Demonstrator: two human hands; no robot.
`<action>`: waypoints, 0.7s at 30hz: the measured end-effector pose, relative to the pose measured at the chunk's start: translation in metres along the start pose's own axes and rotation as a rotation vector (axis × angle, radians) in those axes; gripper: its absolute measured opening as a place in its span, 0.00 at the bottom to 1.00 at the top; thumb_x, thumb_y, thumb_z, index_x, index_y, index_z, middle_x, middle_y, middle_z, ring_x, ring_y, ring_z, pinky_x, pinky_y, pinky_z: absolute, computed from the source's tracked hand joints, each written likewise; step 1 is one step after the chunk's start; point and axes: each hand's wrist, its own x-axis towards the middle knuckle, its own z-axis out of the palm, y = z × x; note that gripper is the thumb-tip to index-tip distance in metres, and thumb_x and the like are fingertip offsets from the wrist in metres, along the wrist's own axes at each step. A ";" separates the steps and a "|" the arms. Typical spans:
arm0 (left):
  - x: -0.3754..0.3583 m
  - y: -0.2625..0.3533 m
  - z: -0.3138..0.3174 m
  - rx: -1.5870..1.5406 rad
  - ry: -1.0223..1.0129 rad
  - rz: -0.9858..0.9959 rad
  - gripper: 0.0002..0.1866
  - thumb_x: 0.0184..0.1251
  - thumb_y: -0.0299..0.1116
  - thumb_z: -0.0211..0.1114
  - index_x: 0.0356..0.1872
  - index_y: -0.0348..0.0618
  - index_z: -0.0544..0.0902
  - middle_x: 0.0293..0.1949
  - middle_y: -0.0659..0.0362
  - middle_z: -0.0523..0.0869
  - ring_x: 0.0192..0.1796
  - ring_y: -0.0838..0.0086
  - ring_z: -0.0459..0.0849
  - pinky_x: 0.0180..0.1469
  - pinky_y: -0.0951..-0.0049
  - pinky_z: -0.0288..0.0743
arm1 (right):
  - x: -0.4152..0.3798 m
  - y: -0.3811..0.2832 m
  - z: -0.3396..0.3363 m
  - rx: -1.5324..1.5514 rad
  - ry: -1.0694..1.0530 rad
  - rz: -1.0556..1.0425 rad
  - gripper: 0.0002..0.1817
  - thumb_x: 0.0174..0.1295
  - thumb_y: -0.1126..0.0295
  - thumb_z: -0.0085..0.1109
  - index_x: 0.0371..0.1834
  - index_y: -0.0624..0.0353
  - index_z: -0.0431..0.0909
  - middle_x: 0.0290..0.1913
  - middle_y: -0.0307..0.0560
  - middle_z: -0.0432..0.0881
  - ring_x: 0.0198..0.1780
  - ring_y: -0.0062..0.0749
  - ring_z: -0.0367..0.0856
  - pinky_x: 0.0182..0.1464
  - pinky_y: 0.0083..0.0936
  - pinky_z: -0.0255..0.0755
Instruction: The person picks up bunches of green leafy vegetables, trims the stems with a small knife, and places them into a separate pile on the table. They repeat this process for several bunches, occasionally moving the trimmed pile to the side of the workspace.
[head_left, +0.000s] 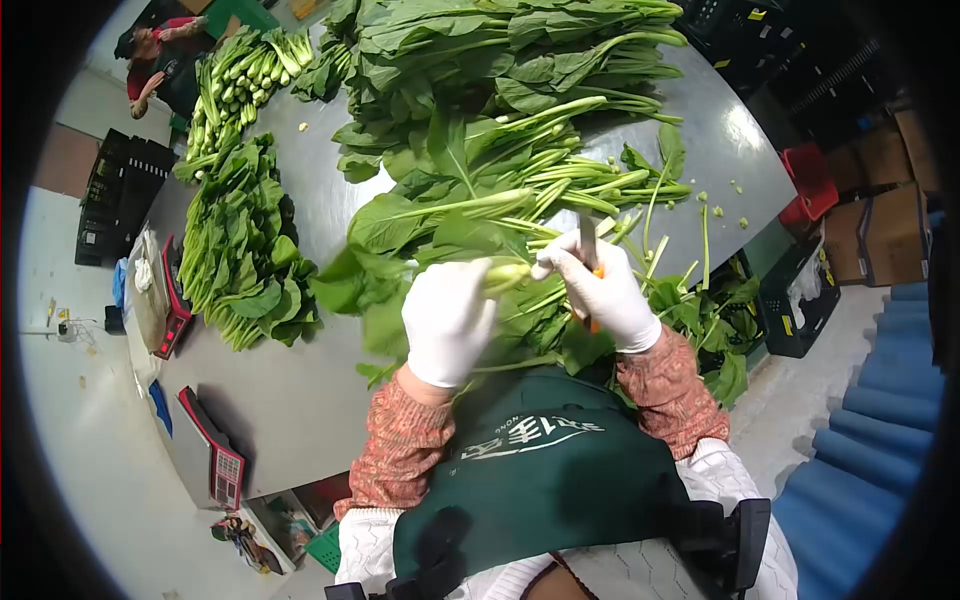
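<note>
My left hand (447,322), in a white glove, is closed around a leafy green vegetable (508,276), its pale stem end pointing right and its blurred leaves spreading left. Also gloved in white, my right hand (610,296) grips a small knife (588,238) with an orange handle, blade upward. Its thumb and fingertip are right at the stem end. Beneath and beyond both hands lie loose stalks (590,185) of the same greens, and a big heap of leafy greens (430,60) rises behind them.
Leafy bunches (240,240) lie on the metal table (320,400) at left, near a red scale (212,448). Cut leaves (715,335) hang at the right edge by a black crate (800,310). A red bin (806,185) stands behind; another person (165,65) is at far left.
</note>
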 end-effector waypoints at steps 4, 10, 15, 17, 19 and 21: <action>-0.016 -0.008 0.010 -0.146 -0.052 -0.162 0.16 0.51 0.21 0.68 0.44 0.37 0.81 0.35 0.53 0.82 0.37 0.59 0.82 0.41 0.68 0.77 | 0.007 0.043 0.012 -0.765 0.168 -0.640 0.19 0.53 0.79 0.61 0.51 0.54 0.79 0.41 0.50 0.86 0.41 0.45 0.87 0.39 0.33 0.80; -0.022 -0.008 0.000 -0.534 -0.235 -0.392 0.13 0.55 0.26 0.70 0.43 0.39 0.83 0.36 0.55 0.85 0.38 0.65 0.85 0.43 0.72 0.78 | 0.017 0.068 0.021 -0.885 0.161 -0.321 0.18 0.56 0.74 0.62 0.51 0.53 0.78 0.36 0.54 0.85 0.39 0.51 0.85 0.38 0.39 0.78; -0.026 -0.014 -0.009 -0.633 -0.202 -0.559 0.08 0.62 0.23 0.68 0.41 0.36 0.83 0.35 0.65 0.83 0.38 0.83 0.80 0.45 0.80 0.74 | 0.021 0.106 -0.010 -0.552 0.087 -0.114 0.08 0.64 0.74 0.58 0.44 0.60 0.81 0.32 0.54 0.86 0.30 0.40 0.87 0.36 0.31 0.78; -0.031 -0.021 -0.005 -0.830 -0.251 -0.727 0.08 0.63 0.23 0.66 0.42 0.35 0.80 0.35 0.66 0.83 0.36 0.83 0.79 0.44 0.81 0.73 | 0.009 0.092 -0.006 -0.425 0.047 -0.086 0.07 0.67 0.75 0.56 0.45 0.64 0.80 0.31 0.49 0.86 0.29 0.27 0.87 0.35 0.24 0.77; -0.033 -0.023 -0.005 -0.693 -0.281 -0.626 0.10 0.63 0.25 0.66 0.44 0.36 0.79 0.34 0.60 0.83 0.36 0.79 0.80 0.42 0.78 0.74 | 0.004 0.085 -0.006 -0.495 0.051 -0.145 0.08 0.66 0.75 0.56 0.46 0.64 0.80 0.32 0.50 0.87 0.29 0.29 0.87 0.36 0.25 0.78; -0.027 -0.015 -0.011 -0.512 -0.295 -0.545 0.12 0.62 0.27 0.67 0.46 0.36 0.80 0.35 0.53 0.85 0.37 0.70 0.84 0.43 0.73 0.77 | 0.001 0.092 -0.021 -0.580 0.099 -0.228 0.08 0.66 0.76 0.56 0.46 0.64 0.80 0.32 0.50 0.87 0.30 0.30 0.87 0.36 0.26 0.79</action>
